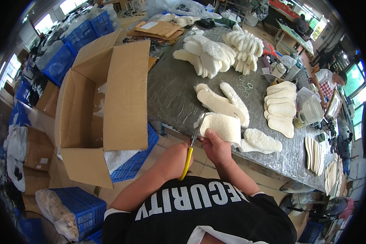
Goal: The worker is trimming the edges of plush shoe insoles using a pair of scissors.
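Note:
My left hand [178,159] is closed on yellow-handled scissors [186,163], whose dark blades point up at the left edge of a cream fleece insole [223,125]. My right hand [216,147] pinches that insole, thumb on top, just off the table's near edge. Its far end curves downward. Beyond it on the table lie a flat cream insole [218,102] and a fluffy one [236,101] partly under it. A fluffy pair [261,141] rests to the right of my right hand. Whether the blades are closed on the fleece is too small to tell.
A large open cardboard box [126,95] stands at the left, by a blue crate [140,158]. Stacked fleece insoles [209,55], rubber bands [245,86] and a row of flat insoles [281,103] lie on the plastic-covered table [166,91]. Another person [327,83] sits at far right.

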Available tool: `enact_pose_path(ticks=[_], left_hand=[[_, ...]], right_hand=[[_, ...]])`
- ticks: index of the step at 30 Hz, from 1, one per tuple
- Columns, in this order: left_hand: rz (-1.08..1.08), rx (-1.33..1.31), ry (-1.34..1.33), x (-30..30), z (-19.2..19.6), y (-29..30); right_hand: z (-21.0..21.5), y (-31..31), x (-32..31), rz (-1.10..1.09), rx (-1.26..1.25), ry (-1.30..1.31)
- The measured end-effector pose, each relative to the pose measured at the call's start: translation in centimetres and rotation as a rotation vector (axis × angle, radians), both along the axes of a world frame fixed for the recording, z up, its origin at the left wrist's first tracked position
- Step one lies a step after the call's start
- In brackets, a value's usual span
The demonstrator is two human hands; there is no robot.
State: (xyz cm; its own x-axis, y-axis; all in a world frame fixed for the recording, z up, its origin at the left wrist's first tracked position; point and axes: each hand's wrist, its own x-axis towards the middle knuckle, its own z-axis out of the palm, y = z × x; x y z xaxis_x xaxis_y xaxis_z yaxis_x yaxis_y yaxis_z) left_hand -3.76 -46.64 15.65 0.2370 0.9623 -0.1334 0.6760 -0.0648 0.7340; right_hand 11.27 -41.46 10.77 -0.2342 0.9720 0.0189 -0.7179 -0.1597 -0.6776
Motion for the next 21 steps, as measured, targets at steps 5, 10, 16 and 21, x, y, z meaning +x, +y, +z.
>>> enact_pose_path(ticks=[5,10,16,21], left_hand=[[-0.014,0.046,-0.023,-0.7,-0.5,-0.2],[0.030,0.000,-0.045,-0.7,-0.6,-0.3],[-0.012,-0.002,-0.069,-1.2,-0.6,-0.6],[-0.049,-0.026,0.003,-1.9,0.0,-1.0]], right_hand=[[-0.4,0.3,0.4,0.025,-0.015,-0.015],[-0.5,0.1,1.0,0.098,0.019,-0.138],[-0.7,0.2,1.0,0.114,0.043,-0.104],[-0.9,0.5,1.4,0.118,0.008,-0.139]])
